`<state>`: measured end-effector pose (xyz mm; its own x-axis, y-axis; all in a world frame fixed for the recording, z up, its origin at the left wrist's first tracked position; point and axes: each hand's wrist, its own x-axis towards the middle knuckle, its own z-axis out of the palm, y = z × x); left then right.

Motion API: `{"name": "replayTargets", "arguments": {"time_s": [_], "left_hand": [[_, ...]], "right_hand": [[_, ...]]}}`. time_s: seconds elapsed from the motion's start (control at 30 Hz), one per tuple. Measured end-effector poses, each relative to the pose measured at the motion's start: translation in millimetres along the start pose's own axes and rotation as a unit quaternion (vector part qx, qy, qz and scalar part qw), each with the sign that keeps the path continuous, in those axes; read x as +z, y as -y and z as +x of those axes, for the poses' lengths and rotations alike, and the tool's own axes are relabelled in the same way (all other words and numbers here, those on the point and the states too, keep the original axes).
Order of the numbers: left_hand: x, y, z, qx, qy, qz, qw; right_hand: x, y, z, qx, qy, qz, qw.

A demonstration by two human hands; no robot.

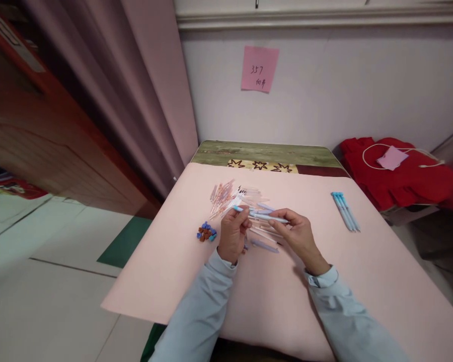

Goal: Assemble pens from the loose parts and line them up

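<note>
Over the middle of the table, my left hand (234, 232) pinches the end of a light blue pen (266, 216), where a bright blue tip pokes out above the thumb. My right hand (297, 234) is closed on the same pen near its other, pointed end. Whether the bright blue end is joined to the barrel cannot be made out behind the left fingers. Below and behind the hands lie loose pale lilac pen barrels (264, 246), white rods and clear parts. Left of my left hand sits a small pile of blue and brown caps (206, 232).
Several light blue pens (345, 212) lie side by side at the table's right. Orange-and-clear pen parts (222, 195) are heaped at the back. A pale pink cover (166, 281) lies over the table. Red cloth (411, 176) with a cord stands beyond the right edge.
</note>
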<state>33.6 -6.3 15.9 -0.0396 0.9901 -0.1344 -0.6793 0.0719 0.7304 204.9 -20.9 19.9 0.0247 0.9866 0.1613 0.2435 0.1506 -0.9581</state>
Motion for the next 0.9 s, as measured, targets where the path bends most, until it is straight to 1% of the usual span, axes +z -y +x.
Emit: {"name": "replayTargets", "arguments": {"time_s": [0.13, 0.23, 0.3, 0.43, 0.53, 0.6, 0.7, 0.9], "left_hand": [[0.8, 0.7, -0.7, 0.000, 0.004, -0.034, 0.999], [0.3, 1.8, -0.8, -0.006, 0.011, -0.037, 0.999], [0.8, 2.7, -1.3, -0.001, 0.011, -0.015, 1.000], [3.3, 4.4, -3.2, 0.010, -0.016, 0.056, 0.998], [3.9, 5.3, -4.2, 0.005, -0.004, 0.063, 0.998], [3.3, 5.2, -4.5, 0.000, 0.009, 0.057, 0.998], [2.2, 3.7, -5.0, -0.002, 0.023, 0.056, 0.998], [4.5, 1.3, -6.9, -0.014, 0.046, 0.041, 0.998]], "right_hand": [[13.7, 1.5, -5.8, -0.013, -0.047, 0.012, 0.999], [18.6, 2.3, -9.5, -0.026, -0.078, -0.008, 0.997], [19.6, 3.0, -11.4, -0.044, -0.093, -0.035, 0.994], [20.5, 4.9, -13.7, -0.088, -0.116, -0.082, 0.986], [21.4, 5.5, -14.3, -0.109, -0.127, -0.099, 0.981], [21.6, 5.2, -14.3, -0.111, -0.134, -0.102, 0.979], [21.4, 4.4, -14.4, -0.101, -0.131, -0.102, 0.981], [21.0, 3.2, -13.6, -0.068, -0.098, -0.111, 0.987]]}}
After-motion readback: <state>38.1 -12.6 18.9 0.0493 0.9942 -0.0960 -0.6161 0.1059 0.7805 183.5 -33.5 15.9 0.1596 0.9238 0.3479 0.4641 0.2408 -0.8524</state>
